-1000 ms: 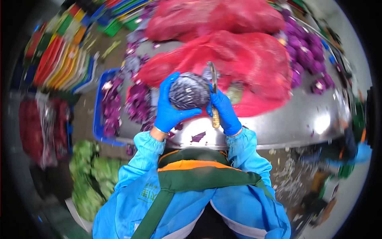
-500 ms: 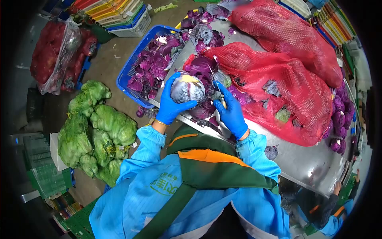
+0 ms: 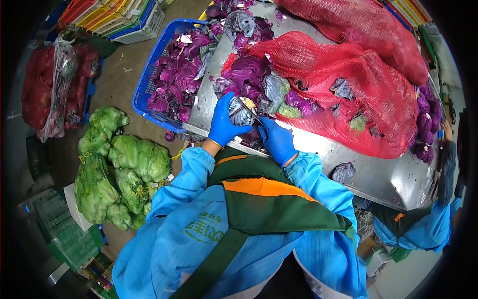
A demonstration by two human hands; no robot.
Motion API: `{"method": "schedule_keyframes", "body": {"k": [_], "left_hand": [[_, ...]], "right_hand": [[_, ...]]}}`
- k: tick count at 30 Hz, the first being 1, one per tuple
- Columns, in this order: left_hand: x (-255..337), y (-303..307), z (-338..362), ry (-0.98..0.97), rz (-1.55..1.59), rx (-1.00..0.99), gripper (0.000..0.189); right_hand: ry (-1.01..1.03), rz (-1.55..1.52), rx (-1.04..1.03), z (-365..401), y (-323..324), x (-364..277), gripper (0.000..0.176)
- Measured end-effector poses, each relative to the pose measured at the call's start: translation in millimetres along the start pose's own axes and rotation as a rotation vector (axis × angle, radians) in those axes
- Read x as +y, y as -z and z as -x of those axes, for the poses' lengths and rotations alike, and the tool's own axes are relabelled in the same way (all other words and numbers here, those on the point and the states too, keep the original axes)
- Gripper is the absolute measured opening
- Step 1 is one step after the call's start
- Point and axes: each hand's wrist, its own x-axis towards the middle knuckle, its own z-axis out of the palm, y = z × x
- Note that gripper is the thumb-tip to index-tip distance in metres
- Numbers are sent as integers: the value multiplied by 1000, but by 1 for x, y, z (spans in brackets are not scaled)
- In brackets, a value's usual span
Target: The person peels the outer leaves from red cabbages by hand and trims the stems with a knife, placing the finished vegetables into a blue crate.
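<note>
My left hand (image 3: 223,126), in a blue glove, is wrapped round a red cabbage (image 3: 241,117) near the front edge of the metal table (image 3: 371,180). The cabbage has a pale cut spot on top. In my gloved right hand (image 3: 279,141) is a knife (image 3: 249,109), its blade lying across the cabbage at that spot. Loose purple cabbage leaves (image 3: 249,74) are heaped just beyond both hands, and more lie beneath them. To the right of the heap lies a red mesh sack (image 3: 328,74).
A blue crate (image 3: 141,92) full of purple leaves stands at the table's left. Bagged green vegetables (image 3: 139,158) lie on the floor, with red sacks (image 3: 40,89) behind. Trimmed red cabbages (image 3: 425,124) line the table's right side, where another person (image 3: 423,219) stands.
The view has shifted. The knife has moved from beside the cabbage onto its top, and my hands are closer together. The other person at the right has come further into view.
</note>
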Motion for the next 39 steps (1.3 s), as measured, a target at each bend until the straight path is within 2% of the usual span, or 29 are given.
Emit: {"method": "schedule_keyframes", "body": {"k": [4, 7, 9, 16, 19, 22, 24, 26, 28, 29, 30, 32, 33, 34, 36, 38, 39], "left_hand": [[3, 2, -3, 10, -45, -6, 109], [5, 3, -6, 28, -13, -22, 109], [7, 5, -11, 39, -32, -63, 106], [13, 6, -19, 41, -83, -84, 106], [13, 6, -22, 52, -88, -94, 106], [11, 2, -20, 69, -93, -108, 106], [15, -1, -15, -155, -251, -126, 109], [12, 5, -8, -113, -208, -141, 112], [9, 14, -5, -25, -156, -114, 114], [17, 23, -5, 48, -221, -174, 111], [18, 28, -3, 50, -223, -171, 111], [18, 34, -1, 39, -303, -175, 109], [20, 43, -3, -9, -246, -195, 105], [22, 55, -9, -13, -245, -194, 105], [20, 81, -20, 191, 60, 231, 105], [7, 100, -16, 112, 70, 499, 105], [6, 94, -5, 104, 97, 506, 100]], "right_hand": [[-14, -7, -52, -1, 1, 1, 23], [67, -78, 37, 1, 11, -1, 24], [14, -33, -34, -3, 12, 7, 25], [16, 7, -107, -15, 5, 14, 20], [24, 83, -91, -22, -15, 30, 14], [39, 164, 10, -37, -31, 42, 12], [-111, 307, -180, -61, -41, 52, 16], [-145, 294, -203, -65, -35, 47, 17], [-207, 112, -299, -75, -14, 40, 16], [-287, -33, -335, -80, 2, 27, 21], [-284, -33, -337, -80, 8, 18, 21], [-97, -667, -108, -78, 12, 7, 41], [-15, -568, -76, -80, 4, 12, 54], [-13, -565, -73, -79, -2, 16, 54], [-162, -570, -267, -76, -17, 26, 51], [-149, -507, -215, -70, -23, 29, 49], [-377, -588, -304, -72, -21, 27, 49]]}}
